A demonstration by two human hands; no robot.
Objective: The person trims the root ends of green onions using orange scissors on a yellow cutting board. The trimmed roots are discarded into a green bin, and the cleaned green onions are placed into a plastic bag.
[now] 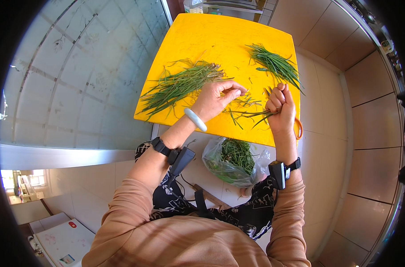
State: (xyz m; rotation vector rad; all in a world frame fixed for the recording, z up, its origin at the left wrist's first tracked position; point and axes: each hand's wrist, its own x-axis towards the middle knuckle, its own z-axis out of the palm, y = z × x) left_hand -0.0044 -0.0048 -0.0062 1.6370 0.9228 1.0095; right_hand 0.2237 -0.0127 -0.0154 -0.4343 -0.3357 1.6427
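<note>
My right hand (281, 105) is closed around a few thin green stalks, probably garlic chives, whose leaves stick out to the left over the yellow tabletop (222, 36). My left hand (217, 98), with a pale bangle on its wrist, hovers to the left with thumb and forefinger close together. Whether anything small sits between those fingertips is unclear. A large, untidy bundle of green stalks (185, 80) with brownish ends lies beside and beyond my left hand. Farther off at the right is a neater green bunch (276, 63). Loose trimmings (251, 101) are scattered between my hands.
Below the table's near edge, a clear plastic bag (216, 160) holds more greens (237, 153). An orange loop handle (299, 128) juts past the right edge. Frosted glass panels (89, 73) stand at left, cabinet fronts (376, 123) at right. Black devices are strapped to both forearms.
</note>
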